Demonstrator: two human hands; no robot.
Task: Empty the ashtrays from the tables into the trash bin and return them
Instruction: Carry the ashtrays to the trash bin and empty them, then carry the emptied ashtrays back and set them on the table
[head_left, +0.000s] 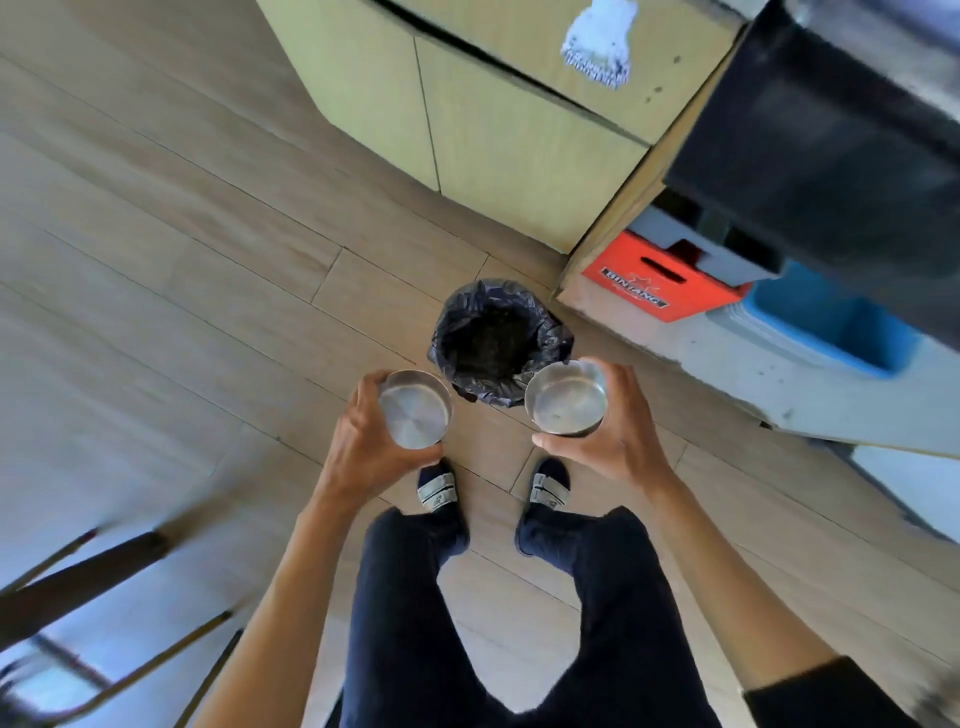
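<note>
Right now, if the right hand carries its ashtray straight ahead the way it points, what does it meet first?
Probably the trash bin: the right hand holding its ashtray points forward-left toward the bin's black-bagged rim. Height above the bin is unclear, so it may pass over.

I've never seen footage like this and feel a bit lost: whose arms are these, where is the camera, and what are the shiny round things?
There is no machine here. The single picture comes from a wide-angle camera worn on a person's head, looking down past their arms to the wooden floor, so straight lines bend. The left hand grips one round metal ashtray, and the right hand grips another metal ashtray. Both look mostly empty, though blur hides fine detail. Just beyond them, on the floor, stands a small trash bin lined with a black bag. Below you see the person's dark trousers and slippered feet. To the right sits a red Bintang crate.
</note>
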